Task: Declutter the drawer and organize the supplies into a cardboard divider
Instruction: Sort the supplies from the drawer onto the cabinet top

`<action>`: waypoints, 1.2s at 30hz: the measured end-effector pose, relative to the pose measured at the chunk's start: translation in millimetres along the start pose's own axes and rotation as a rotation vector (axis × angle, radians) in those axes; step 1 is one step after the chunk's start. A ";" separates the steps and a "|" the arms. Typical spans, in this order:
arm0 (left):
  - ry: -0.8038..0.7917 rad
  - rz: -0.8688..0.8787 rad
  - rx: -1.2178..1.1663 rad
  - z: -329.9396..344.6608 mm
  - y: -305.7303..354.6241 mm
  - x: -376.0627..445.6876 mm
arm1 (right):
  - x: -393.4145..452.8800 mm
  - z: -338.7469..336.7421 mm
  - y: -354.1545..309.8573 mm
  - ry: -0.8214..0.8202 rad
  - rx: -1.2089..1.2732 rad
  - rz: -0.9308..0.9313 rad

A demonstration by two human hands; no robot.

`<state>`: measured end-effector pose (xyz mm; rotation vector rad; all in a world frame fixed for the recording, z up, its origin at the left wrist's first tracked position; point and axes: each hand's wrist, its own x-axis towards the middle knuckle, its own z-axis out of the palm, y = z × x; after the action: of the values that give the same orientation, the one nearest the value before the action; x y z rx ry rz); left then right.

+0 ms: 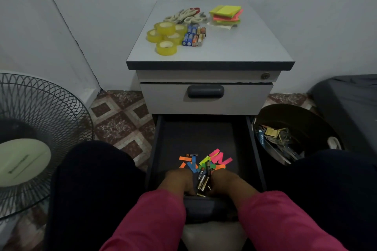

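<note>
- Both hands are lowered into the open bottom drawer (pixel 206 134); the left hand (pixel 179 181) and the right hand (pixel 226 181) are placed on either side of a small heap of batteries (pixel 204 179).
- The fingers of both hands are curled downward at the near end of the drawer, but their tips are hidden, so it cannot be told whether the batteries are gripped or only gathered between them.
- Just beyond the fingers, coloured paper flags (pixel 210 161) and one loose battery (pixel 191 155) are scattered on the drawer floor.
- The emptying is judged to be far advanced: tape rolls (pixel 166 35), scissors (pixel 186 15), a group of batteries (pixel 194 35) and sticky note pads (pixel 226 14) are already laid out on the tabletop (pixel 234 47) of the cabinet, well beyond the fingers.
- No cardboard divider is seen anywhere, so the sorting into compartments is judged as not yet begun.
- A waste bin (pixel 295 120) with discarded packaging stands to the right of the fingers, and a floor fan (pixel 30 128) to the left.
- The floor (pixel 122 118) is covered with patterned tiles and the walls are plain and pale.
</note>
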<state>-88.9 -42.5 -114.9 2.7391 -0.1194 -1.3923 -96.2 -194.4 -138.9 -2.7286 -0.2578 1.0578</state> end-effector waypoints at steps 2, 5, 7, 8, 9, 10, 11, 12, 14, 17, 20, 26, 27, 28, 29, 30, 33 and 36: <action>0.044 0.010 0.084 3.4 4.2 3.4 | 1.9 1.7 -4.3 0.005 -0.043 -0.002; 0.072 0.041 0.116 7.2 8.0 7.8 | 4.3 2.9 -10.0 0.016 -0.089 -0.028; 0.108 0.063 0.118 9.0 8.6 8.1 | 5.9 6.0 -12.1 0.012 -0.121 -0.039; 0.126 0.071 0.109 9.6 8.3 7.7 | 7.0 7.5 -12.4 0.007 -0.132 -0.044; 0.140 0.083 0.099 10.0 7.7 7.4 | 6.8 8.3 -13.0 0.001 -0.137 -0.045; 0.150 0.097 0.095 10.1 7.1 7.3 | 8.0 8.8 -12.6 -0.003 -0.134 -0.045; 0.158 0.105 0.096 9.7 6.1 7.6 | 7.8 8.6 -11.9 -0.006 -0.126 -0.046; 0.171 0.103 0.091 8.3 5.3 8.1 | 8.5 8.1 -10.3 -0.012 -0.112 -0.046; 0.218 0.087 0.059 4.1 3.6 9.6 | 8.2 5.6 -6.1 -0.015 -0.071 -0.041; 0.309 0.083 0.010 0.3 2.9 12.1 | 7.8 0.2 2.3 -0.020 -0.008 -0.031; 0.376 0.129 -0.030 1.4 3.6 13.3 | 7.7 -2.4 8.0 -0.010 0.019 -0.019; 0.341 0.222 0.011 6.2 11.6 15.4 | 5.8 -4.1 9.7 0.027 0.065 -0.046; 0.334 0.221 0.015 6.1 12.6 15.4 | 6.5 -3.4 10.2 0.035 0.073 -0.062; 0.335 0.219 0.022 6.1 13.1 15.5 | 6.7 -2.9 10.3 0.039 0.083 -0.068; 0.341 0.218 0.032 5.8 13.7 15.2 | 7.1 -3.1 10.0 0.039 0.076 -0.071; 0.353 0.216 0.042 5.9 13.7 15.0 | 7.2 -3.3 9.8 0.039 0.066 -0.065; 0.372 0.208 0.024 7.1 12.9 14.4 | 7.1 -5.2 10.5 0.069 0.036 -0.069; 0.373 0.210 -0.013 6.6 14.7 14.1 | 4.6 -7.6 10.1 0.075 0.000 -0.077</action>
<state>-86.6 -58.7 -128.7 2.8188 -0.3613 -0.8146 -86.8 -204.0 -138.9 -2.7273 -0.3478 0.9339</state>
